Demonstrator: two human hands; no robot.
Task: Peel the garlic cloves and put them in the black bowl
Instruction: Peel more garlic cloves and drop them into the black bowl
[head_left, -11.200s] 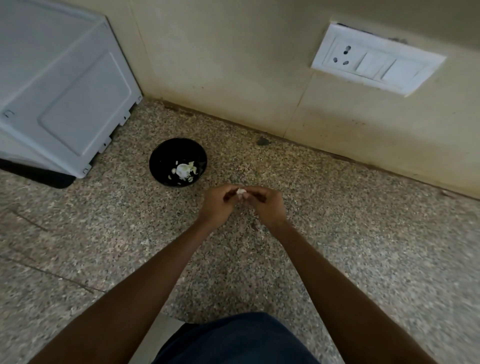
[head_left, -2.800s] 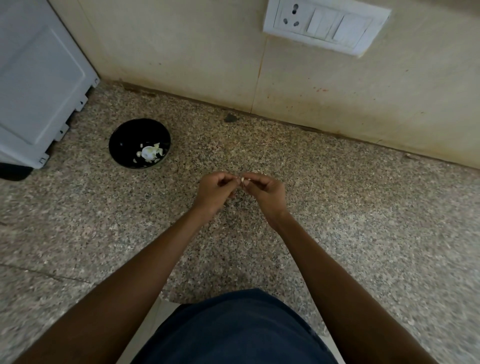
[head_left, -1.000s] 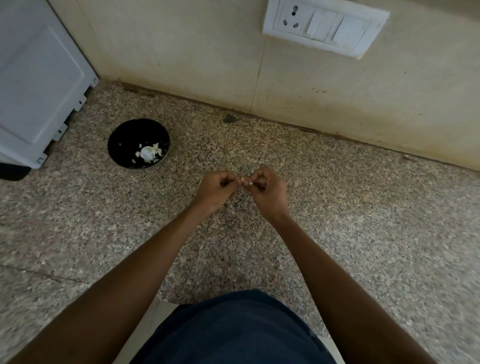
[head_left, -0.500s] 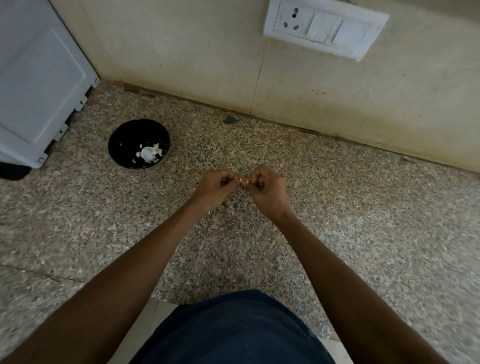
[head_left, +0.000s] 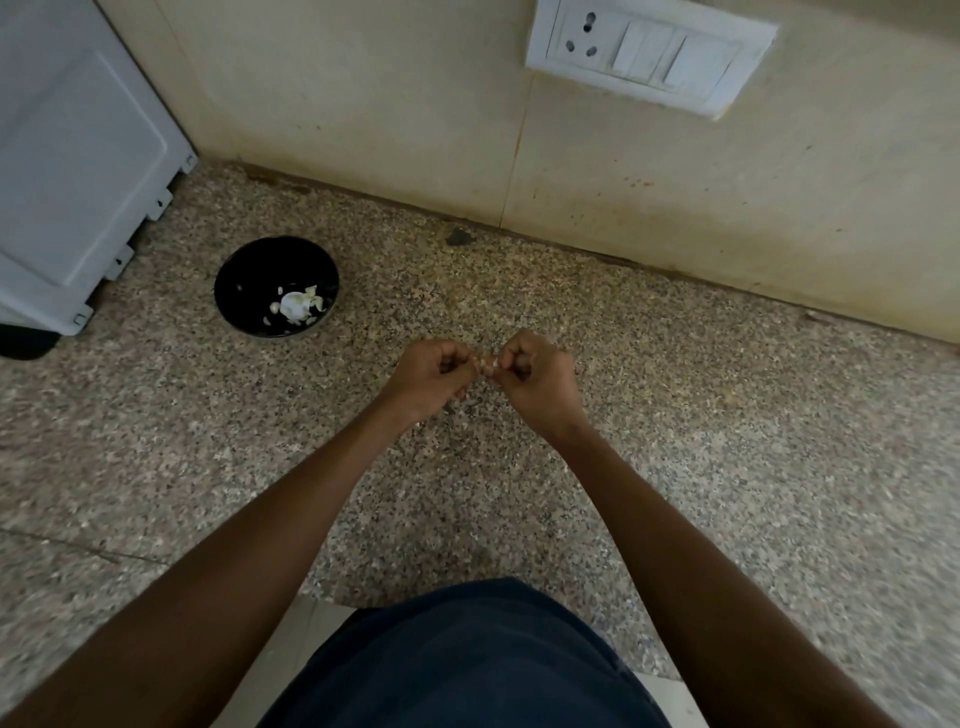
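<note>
A small pale garlic clove (head_left: 488, 366) sits between my two hands above the speckled stone counter (head_left: 727, 441). My left hand (head_left: 434, 375) and my right hand (head_left: 535, 376) both have curled fingers and pinch the clove from either side; most of it is hidden by the fingertips. The black bowl (head_left: 244, 280) stands on the counter to the far left of my hands, with a whitish clove (head_left: 294, 304) and bits of skin inside.
A grey-white appliance (head_left: 72, 171) stands at the far left, close behind the bowl. The beige wall (head_left: 415, 104) carries a white switch and socket plate (head_left: 649, 52) at upper right. The counter's front edge runs near my dark blue clothing (head_left: 467, 660).
Both hands stay together on the clove at the counter's middle; over the last second the right hand's fingers have curled tighter and turned slightly. The bowl has not moved.
</note>
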